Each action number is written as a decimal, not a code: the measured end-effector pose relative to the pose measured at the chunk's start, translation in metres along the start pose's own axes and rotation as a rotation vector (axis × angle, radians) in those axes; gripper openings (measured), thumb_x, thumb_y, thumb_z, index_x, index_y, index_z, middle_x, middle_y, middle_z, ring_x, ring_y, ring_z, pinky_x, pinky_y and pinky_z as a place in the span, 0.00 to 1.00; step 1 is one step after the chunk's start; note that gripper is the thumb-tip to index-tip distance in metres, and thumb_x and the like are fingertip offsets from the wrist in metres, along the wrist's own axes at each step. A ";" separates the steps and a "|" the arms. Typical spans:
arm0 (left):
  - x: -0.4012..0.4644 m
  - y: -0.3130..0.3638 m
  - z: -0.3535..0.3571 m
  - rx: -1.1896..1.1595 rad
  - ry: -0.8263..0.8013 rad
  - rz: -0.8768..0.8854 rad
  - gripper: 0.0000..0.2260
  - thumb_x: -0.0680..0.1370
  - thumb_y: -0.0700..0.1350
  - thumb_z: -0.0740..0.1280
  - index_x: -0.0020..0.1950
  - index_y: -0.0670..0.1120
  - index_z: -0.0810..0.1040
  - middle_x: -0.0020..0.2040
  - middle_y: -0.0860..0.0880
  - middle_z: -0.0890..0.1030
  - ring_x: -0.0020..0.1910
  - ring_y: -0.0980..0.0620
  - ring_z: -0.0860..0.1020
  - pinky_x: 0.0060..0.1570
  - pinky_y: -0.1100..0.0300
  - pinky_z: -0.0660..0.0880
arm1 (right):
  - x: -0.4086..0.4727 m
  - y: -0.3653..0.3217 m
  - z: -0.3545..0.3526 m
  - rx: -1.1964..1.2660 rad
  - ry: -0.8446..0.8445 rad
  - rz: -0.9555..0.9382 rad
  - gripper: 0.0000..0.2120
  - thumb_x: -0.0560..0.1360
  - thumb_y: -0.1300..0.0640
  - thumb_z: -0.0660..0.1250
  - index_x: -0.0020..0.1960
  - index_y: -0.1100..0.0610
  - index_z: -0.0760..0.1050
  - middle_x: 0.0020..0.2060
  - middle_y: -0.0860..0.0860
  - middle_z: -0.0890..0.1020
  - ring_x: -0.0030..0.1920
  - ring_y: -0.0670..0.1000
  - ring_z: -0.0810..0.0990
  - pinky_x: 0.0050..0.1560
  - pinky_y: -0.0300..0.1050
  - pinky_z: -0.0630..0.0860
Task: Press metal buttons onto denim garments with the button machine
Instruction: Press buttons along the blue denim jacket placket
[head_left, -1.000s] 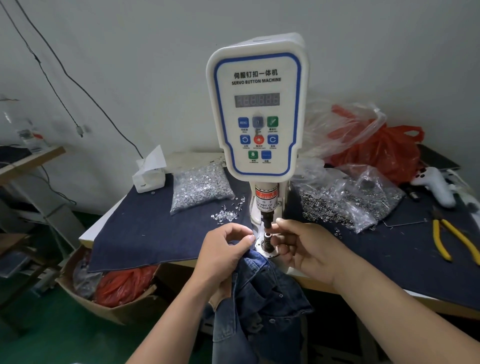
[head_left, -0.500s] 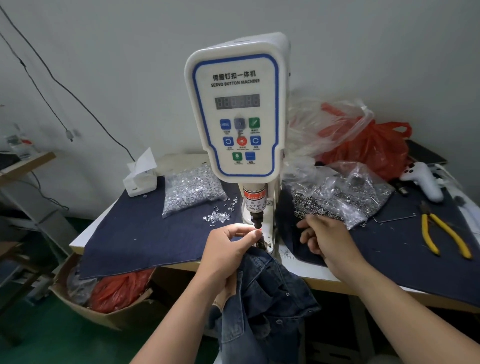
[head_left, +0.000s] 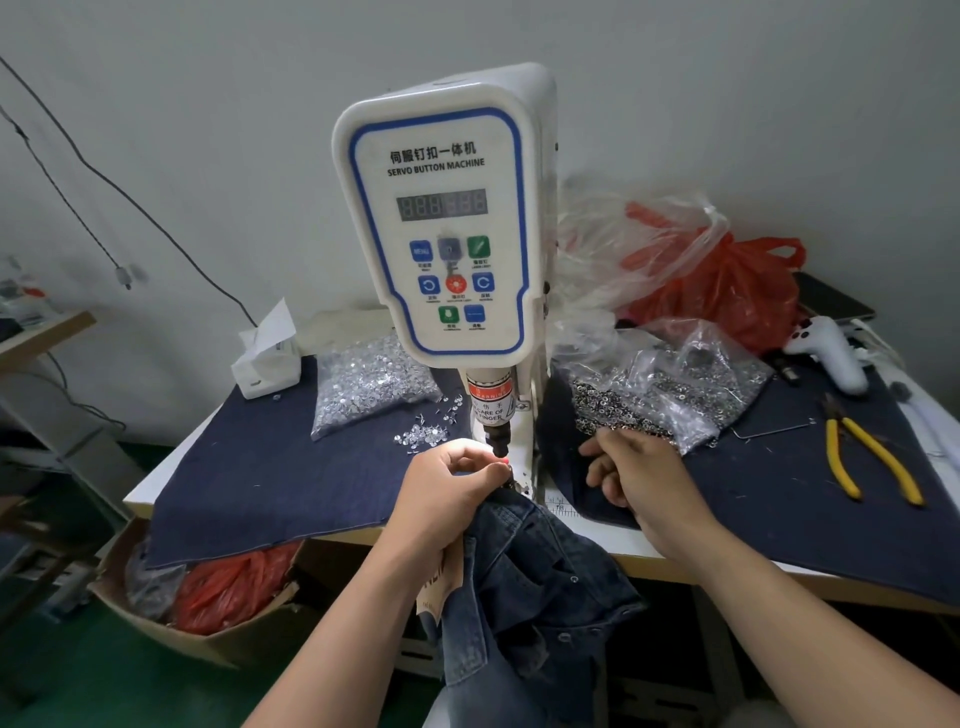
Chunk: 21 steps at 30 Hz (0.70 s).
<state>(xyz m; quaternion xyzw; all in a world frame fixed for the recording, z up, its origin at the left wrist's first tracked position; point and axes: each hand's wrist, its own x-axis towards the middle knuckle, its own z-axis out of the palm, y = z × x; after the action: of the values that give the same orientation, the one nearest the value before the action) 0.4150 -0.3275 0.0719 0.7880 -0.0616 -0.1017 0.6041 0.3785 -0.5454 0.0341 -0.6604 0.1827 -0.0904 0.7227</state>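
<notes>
Head view shows the left hand (head_left: 447, 488) pinching a fold of the dark blue denim garment (head_left: 524, 587) under the black punch of the white, blue-trimmed button machine (head_left: 447, 228) at the tabletop's front edge, the rest of the cloth hanging below that edge. To the machine's right, the right hand (head_left: 631, 470), fingers curled, reaches the clear plastic bag of dark metal rings (head_left: 660, 395); whether it holds one I cannot tell. Readable writing: "SERVO BUTTON MACHINE" on the panel, "WARNING" and "FINGER" on the ram.

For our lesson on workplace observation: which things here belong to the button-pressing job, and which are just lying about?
Belong to the job:
servo button machine
denim garment
left hand
right hand
bag of silver buttons
bag of metal rings

Lying about:
yellow-handled pliers
tissue box
red plastic bag
</notes>
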 end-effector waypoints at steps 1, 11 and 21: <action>0.000 0.000 0.000 -0.001 -0.002 -0.006 0.04 0.75 0.44 0.78 0.41 0.50 0.86 0.41 0.49 0.88 0.40 0.57 0.84 0.42 0.65 0.78 | -0.001 0.000 0.000 0.002 -0.002 0.000 0.17 0.86 0.53 0.60 0.49 0.63 0.81 0.29 0.54 0.79 0.26 0.47 0.70 0.27 0.37 0.66; -0.001 0.002 -0.002 -0.010 -0.001 0.004 0.03 0.75 0.41 0.78 0.43 0.49 0.87 0.43 0.50 0.88 0.41 0.57 0.85 0.41 0.67 0.79 | 0.001 0.000 -0.001 0.000 -0.014 0.003 0.16 0.86 0.52 0.60 0.50 0.62 0.81 0.29 0.53 0.79 0.27 0.47 0.70 0.28 0.37 0.66; -0.010 0.000 -0.018 -0.163 -0.009 -0.071 0.06 0.82 0.42 0.69 0.48 0.47 0.86 0.39 0.52 0.85 0.37 0.58 0.81 0.38 0.66 0.77 | -0.019 -0.012 0.003 -0.267 -0.227 -0.141 0.15 0.83 0.46 0.63 0.47 0.52 0.84 0.38 0.48 0.85 0.32 0.42 0.76 0.32 0.36 0.71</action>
<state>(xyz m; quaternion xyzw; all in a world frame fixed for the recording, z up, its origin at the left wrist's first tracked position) 0.4094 -0.3088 0.0773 0.7373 -0.0278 -0.1311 0.6621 0.3633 -0.5365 0.0488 -0.7676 0.0637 -0.0407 0.6365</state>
